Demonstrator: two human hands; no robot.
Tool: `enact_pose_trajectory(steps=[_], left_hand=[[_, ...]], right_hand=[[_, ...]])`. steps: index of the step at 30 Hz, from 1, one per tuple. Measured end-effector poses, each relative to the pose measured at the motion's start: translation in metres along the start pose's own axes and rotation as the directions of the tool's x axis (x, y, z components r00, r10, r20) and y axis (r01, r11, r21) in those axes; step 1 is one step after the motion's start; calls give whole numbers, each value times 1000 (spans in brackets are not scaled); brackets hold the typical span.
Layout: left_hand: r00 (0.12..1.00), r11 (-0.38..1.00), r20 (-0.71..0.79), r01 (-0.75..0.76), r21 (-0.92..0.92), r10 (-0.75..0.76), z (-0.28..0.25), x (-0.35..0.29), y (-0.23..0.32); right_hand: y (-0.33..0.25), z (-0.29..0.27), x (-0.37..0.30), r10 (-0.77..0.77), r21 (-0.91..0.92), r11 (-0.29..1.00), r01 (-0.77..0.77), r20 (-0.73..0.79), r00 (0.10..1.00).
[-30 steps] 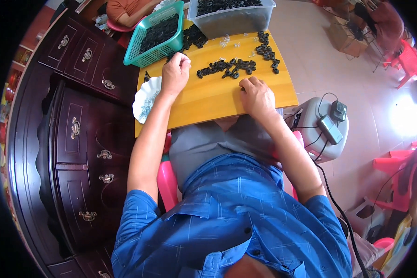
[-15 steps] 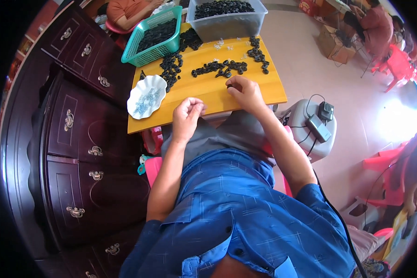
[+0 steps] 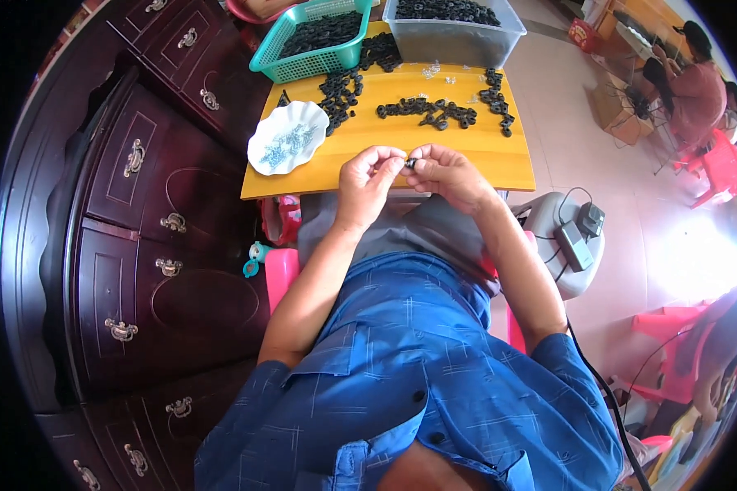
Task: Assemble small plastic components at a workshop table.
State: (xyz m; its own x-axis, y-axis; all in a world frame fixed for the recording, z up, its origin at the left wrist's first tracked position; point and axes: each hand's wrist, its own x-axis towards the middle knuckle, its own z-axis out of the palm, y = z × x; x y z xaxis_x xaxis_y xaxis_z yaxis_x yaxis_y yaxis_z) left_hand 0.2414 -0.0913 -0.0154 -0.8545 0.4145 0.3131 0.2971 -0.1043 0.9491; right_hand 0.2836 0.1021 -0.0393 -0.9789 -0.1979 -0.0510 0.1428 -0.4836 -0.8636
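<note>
Just above the near edge of the yellow table (image 3: 491, 168), my two hands meet fingertip to fingertip. Thumb and fingers of my right hand (image 3: 454, 180) pinch a small black ring-like part (image 3: 410, 163). My left hand (image 3: 365, 188) is closed in a pinch at the part's left side; whatever it holds there is too small to make out. To the left stands a white scalloped dish (image 3: 261, 149) with many tiny clear bluish pieces (image 3: 293, 145) in it. Beyond my hands lie loose black ring-like parts (image 3: 442, 119) in a row, with more along both sides.
At the table's far side are a green basket (image 3: 345, 60) and a clear plastic bin (image 3: 458, 47), both filled with black parts. Small clear bits (image 3: 431, 70) lie before the bin. Dark drawers (image 3: 164, 270) flank the left; a grey case with adapters (image 3: 577, 245) stands right.
My hands, apart before, have come together at the small black part, the left moving toward the right. The whole view has shifted, and the person at the far left has left the picture.
</note>
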Motion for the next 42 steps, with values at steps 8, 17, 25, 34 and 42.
enact_pose_trajectory(steps=[8,17,25,34,42], left_hand=[[980,932,-8,-186,311,198,4,1,2],[968,919,-20,-232,320,251,1,15,-11],[998,436,-14,-16,900,66,-44,75,-51],[992,293,-96,116,949,-80,-51,107,-61],[998,315,58,-67,947,38,-46,88,-54]], right_hand=[[5,-2,2,-14,-5,1000,14,14,1000],[7,-4,4,21,199,980,-31,52,998],[4,-6,6,72,204,978,-49,-111,991],[6,-5,4,76,193,980,-53,-114,991],[3,-3,3,60,179,983,-38,-122,991]])
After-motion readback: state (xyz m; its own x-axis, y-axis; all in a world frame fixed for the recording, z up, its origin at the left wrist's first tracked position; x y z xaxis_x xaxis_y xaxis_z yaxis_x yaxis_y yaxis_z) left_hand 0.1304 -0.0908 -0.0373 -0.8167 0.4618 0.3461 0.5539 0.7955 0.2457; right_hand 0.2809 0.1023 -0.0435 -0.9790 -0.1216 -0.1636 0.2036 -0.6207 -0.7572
